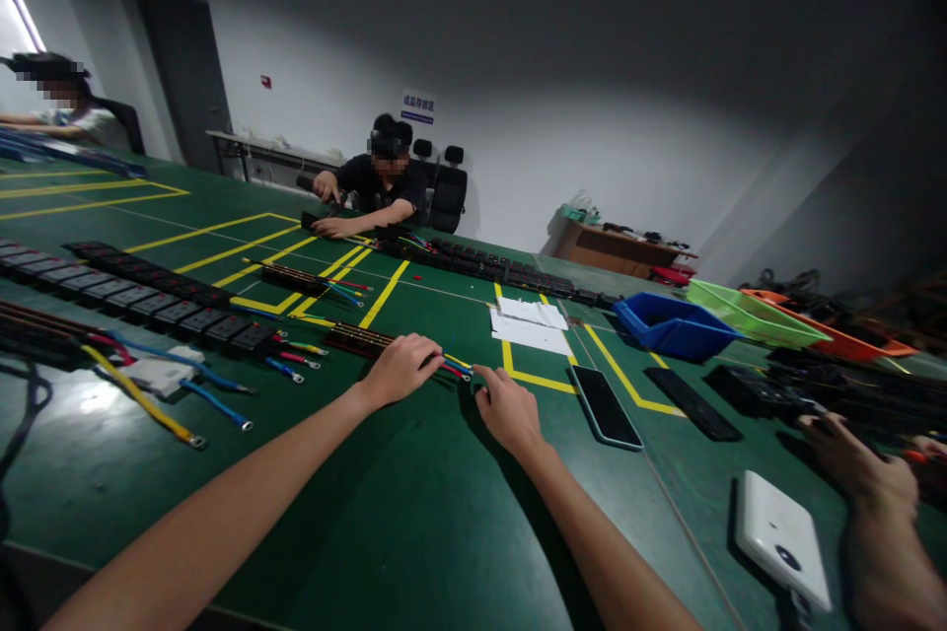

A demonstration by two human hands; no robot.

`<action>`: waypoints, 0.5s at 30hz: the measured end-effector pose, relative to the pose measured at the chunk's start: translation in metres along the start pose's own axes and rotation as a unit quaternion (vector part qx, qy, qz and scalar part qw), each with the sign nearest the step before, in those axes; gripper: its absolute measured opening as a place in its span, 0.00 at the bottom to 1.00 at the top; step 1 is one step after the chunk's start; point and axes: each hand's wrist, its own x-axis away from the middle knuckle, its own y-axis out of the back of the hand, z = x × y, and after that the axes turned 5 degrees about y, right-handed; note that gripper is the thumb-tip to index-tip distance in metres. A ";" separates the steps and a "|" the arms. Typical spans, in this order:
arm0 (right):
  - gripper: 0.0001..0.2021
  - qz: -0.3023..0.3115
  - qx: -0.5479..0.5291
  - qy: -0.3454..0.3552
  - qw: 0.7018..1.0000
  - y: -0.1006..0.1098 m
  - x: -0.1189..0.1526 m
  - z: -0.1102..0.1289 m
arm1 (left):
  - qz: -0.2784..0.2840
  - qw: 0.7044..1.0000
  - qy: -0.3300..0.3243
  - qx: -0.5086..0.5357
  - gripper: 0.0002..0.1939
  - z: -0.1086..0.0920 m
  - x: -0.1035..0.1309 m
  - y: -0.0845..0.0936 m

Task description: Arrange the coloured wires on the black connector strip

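Observation:
My left hand (403,367) is closed over the wire end of a dark strip with brass-coloured bars (359,337). From beneath its fingers come short yellow, red and blue wires (457,369) with metal ring terminals. My right hand (509,406) has its fingers bent, with the index fingertip at the tips of these wires; whether it grips one is too small to make out. Another strip with coloured leads (292,278) lies farther back. To the left, a long row of black socket modules (199,320) ends in wires with ring terminals.
Yellow tape marks the green table (414,513). A phone (607,406), white papers (529,323), a white device (782,537) and a blue bin (673,325) lie to the right. A co-worker's hand (858,463) is at the right edge; another person (385,177) works opposite.

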 end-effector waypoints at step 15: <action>0.17 -0.044 -0.008 0.047 0.998 -0.003 0.002 -0.002 | -0.001 1.000 0.001 -0.005 0.11 0.000 0.000 0.000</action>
